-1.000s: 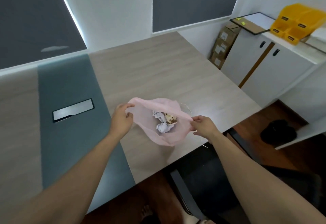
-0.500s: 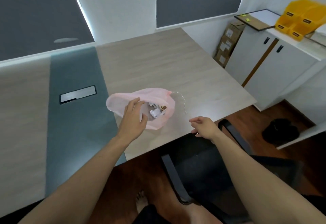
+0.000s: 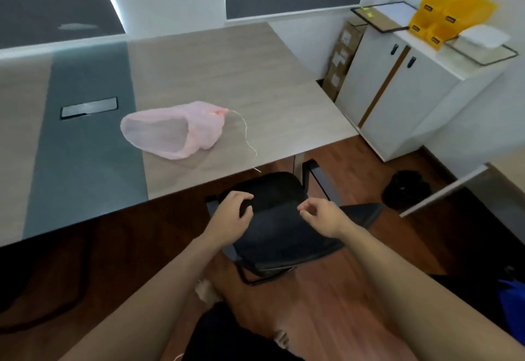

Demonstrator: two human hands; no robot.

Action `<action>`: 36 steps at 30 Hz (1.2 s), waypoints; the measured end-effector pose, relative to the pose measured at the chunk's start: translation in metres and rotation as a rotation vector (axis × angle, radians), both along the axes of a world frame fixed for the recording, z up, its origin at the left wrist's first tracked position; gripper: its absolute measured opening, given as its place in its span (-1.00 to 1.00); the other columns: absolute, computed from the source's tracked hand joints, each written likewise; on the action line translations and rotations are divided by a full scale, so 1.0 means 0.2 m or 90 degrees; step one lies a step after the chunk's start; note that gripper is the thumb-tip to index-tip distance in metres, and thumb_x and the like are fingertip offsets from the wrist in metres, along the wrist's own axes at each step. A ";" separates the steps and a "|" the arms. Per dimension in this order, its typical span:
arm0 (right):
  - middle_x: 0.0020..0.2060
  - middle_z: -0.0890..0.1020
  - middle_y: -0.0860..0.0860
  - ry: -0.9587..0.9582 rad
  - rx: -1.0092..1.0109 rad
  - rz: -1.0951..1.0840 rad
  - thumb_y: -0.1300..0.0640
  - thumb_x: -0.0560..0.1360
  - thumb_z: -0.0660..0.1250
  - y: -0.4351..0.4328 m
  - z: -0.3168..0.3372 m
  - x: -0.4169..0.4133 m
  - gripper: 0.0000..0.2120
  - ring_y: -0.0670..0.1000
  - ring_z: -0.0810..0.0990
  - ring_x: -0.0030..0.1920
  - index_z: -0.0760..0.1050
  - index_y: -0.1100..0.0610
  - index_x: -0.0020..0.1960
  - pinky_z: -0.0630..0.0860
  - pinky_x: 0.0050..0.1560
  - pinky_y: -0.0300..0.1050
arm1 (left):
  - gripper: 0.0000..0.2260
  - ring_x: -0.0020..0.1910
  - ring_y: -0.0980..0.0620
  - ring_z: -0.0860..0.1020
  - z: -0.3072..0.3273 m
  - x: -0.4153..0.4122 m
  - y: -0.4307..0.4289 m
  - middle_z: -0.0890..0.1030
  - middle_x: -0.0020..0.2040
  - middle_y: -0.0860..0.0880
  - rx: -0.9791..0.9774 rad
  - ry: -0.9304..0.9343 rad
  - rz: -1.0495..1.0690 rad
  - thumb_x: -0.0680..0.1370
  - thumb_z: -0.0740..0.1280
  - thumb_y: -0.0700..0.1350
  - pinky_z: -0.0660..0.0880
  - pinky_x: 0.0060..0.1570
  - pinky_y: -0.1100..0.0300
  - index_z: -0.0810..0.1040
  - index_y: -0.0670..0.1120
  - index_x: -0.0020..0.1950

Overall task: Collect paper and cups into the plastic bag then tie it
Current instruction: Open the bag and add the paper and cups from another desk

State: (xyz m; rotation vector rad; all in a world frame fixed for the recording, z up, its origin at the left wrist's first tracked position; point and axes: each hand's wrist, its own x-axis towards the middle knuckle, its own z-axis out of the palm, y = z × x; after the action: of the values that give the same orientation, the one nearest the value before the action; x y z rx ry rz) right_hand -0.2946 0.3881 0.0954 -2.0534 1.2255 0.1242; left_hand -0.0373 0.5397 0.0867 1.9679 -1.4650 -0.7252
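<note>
Pink translucent plastic bag (image 3: 170,136) lies untied, mouth gaping, on the wood-grain surface (image 3: 227,70); my left hand (image 3: 231,218) and right hand (image 3: 322,218) hover clear, grips loosely curled, empty. Tying remains.

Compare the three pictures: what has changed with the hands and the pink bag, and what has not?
Both hands let go of the pink bag and drew back: left hand and right hand now hang empty above the black chair. The bag stayed on the table.

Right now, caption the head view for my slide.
Plastic bag lies open on the table; left hand and right hand hover empty above the black chair.
</note>
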 end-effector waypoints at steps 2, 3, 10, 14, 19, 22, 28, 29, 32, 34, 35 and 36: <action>0.20 0.71 -0.07 0.022 -0.005 0.012 -0.06 0.72 0.33 0.04 -0.05 -0.11 -0.79 0.02 0.67 0.25 0.63 -0.03 0.27 0.59 0.30 0.02 | -0.66 0.39 0.06 0.52 -0.05 -0.17 0.03 0.53 0.41 0.01 0.038 0.004 -0.029 0.73 0.29 -0.01 0.44 0.44 0.13 0.54 -0.07 0.48; 0.22 0.71 -0.05 0.029 -0.014 0.014 -0.06 0.72 0.33 0.06 -0.07 -0.15 -0.77 0.04 0.66 0.25 0.64 0.00 0.29 0.58 0.29 0.02 | -0.65 0.40 0.07 0.51 -0.07 -0.24 0.04 0.52 0.42 0.02 0.058 0.006 -0.040 0.74 0.27 0.03 0.43 0.44 0.16 0.53 -0.06 0.50; 0.29 0.67 0.01 0.094 -0.081 0.058 -0.15 0.72 0.24 0.18 -0.27 -0.33 -0.66 0.13 0.63 0.32 0.65 -0.03 0.34 0.54 0.36 0.14 | -0.51 0.43 0.00 0.52 -0.24 -0.60 0.06 0.57 0.43 -0.02 0.175 -0.029 -0.060 0.74 0.15 0.21 0.44 0.46 0.06 0.54 -0.06 0.51; 0.24 0.70 -0.04 0.111 -0.148 0.117 -0.13 0.75 0.19 0.20 -0.32 -0.37 -0.66 0.09 0.64 0.28 0.68 -0.05 0.28 0.50 0.35 0.09 | -0.46 0.25 -0.09 0.61 -0.33 -0.70 0.08 0.64 0.21 -0.05 0.250 -0.056 -0.099 0.73 0.02 0.30 0.55 0.26 -0.05 0.64 -0.03 0.25; 0.21 0.65 -0.06 0.127 -0.156 0.119 -0.16 0.78 0.09 0.18 -0.39 -0.35 -0.62 0.04 0.59 0.28 0.65 -0.09 0.27 0.29 0.39 0.09 | -0.44 0.25 -0.09 0.61 -0.35 -0.73 0.06 0.64 0.28 -0.03 0.259 -0.097 -0.086 0.75 -0.06 0.28 0.56 0.26 -0.10 0.63 0.02 0.33; 0.20 0.65 -0.04 0.164 -0.189 0.167 -0.19 0.79 0.00 0.15 -0.41 -0.32 -0.55 0.05 0.59 0.25 0.63 -0.05 0.28 0.32 0.35 0.10 | -0.44 0.22 -0.06 0.63 -0.35 -0.70 0.05 0.66 0.26 0.04 0.255 -0.133 -0.094 0.74 -0.09 0.32 0.57 0.19 -0.06 0.62 0.11 0.34; 0.08 0.66 -0.02 0.156 -0.237 0.294 -0.20 0.74 -0.08 0.05 -0.44 -0.27 -0.46 0.08 0.66 0.04 0.63 -0.01 0.19 0.55 0.11 0.12 | -0.46 0.12 0.02 0.68 -0.43 -0.66 0.03 0.72 0.18 0.10 0.198 -0.230 -0.060 0.69 -0.02 0.33 0.63 0.00 0.02 0.67 0.14 0.28; 0.06 0.67 -0.03 0.151 -0.252 0.300 -0.21 0.73 -0.07 0.04 -0.45 -0.27 -0.45 0.07 0.66 0.00 0.65 -0.01 0.17 0.57 0.06 0.10 | -0.47 0.12 0.03 0.69 -0.43 -0.65 0.03 0.73 0.17 0.10 0.197 -0.231 -0.053 0.68 0.00 0.33 0.64 -0.02 0.02 0.68 0.13 0.27; -0.01 0.69 -0.06 0.146 -0.288 0.309 -0.20 0.70 -0.02 0.01 -0.48 -0.24 -0.47 0.06 0.67 -0.07 0.69 -0.01 0.12 0.59 -0.06 0.05 | -0.48 0.08 0.03 0.69 -0.44 -0.62 -0.01 0.73 0.14 0.09 0.196 -0.231 -0.031 0.66 0.04 0.31 0.65 -0.05 0.03 0.69 0.09 0.24; -0.03 0.69 -0.07 0.150 -0.301 0.310 -0.19 0.69 0.02 -0.03 -0.50 -0.21 -0.50 0.05 0.68 -0.10 0.70 -0.01 0.10 0.55 -0.12 0.00 | -0.49 0.09 0.03 0.69 -0.45 -0.59 -0.05 0.73 0.14 0.09 0.196 -0.230 -0.016 0.65 0.06 0.30 0.64 -0.04 0.04 0.69 0.08 0.26; -0.04 0.70 -0.08 0.152 -0.308 0.308 -0.19 0.68 0.03 -0.06 -0.50 -0.18 -0.51 0.04 0.68 -0.10 0.70 -0.02 0.10 0.51 -0.15 -0.03 | -0.49 0.10 0.03 0.69 -0.45 -0.57 -0.07 0.73 0.16 0.09 0.198 -0.229 -0.012 0.64 0.07 0.30 0.64 -0.04 0.04 0.69 0.08 0.27; -0.03 0.70 -0.08 0.153 -0.313 0.306 -0.19 0.67 0.04 -0.09 -0.51 -0.16 -0.52 0.04 0.68 -0.09 0.70 -0.02 0.10 0.48 -0.17 -0.04 | -0.49 0.11 0.03 0.68 -0.45 -0.55 -0.10 0.73 0.17 0.09 0.203 -0.227 -0.009 0.64 0.07 0.30 0.65 -0.03 0.04 0.68 0.09 0.29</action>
State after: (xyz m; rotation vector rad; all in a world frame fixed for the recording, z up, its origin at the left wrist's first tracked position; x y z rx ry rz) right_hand -0.3266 0.3707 -0.0057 -2.8086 0.9329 0.3288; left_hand -0.1471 0.5202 -0.0038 2.4308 -1.6488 -0.6703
